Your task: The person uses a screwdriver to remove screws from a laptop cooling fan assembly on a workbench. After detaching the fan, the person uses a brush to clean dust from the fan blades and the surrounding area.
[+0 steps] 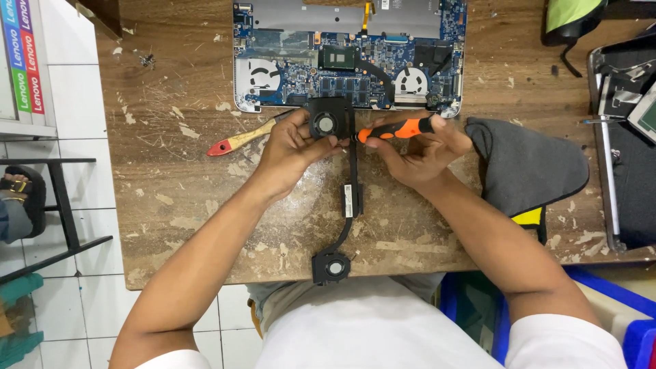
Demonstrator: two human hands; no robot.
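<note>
My left hand [290,147] grips the upper fan of a black dual-fan cooling assembly [351,198], whose heat pipe runs down the worn wooden table [184,198] to a second fan [331,267] at the near edge. My right hand [420,154] holds an orange-and-black screwdriver [396,130], its tip against the upper fan [324,123]. Just beyond both hands lies an opened laptop [348,58] with its blue circuit board exposed.
A wooden-handled brush with a red end [239,141] lies left of my left hand. A dark grey cloth [526,167] sits to the right, with a black tray of tools [625,137] at the right edge. White tiled floor [75,102] is on the left.
</note>
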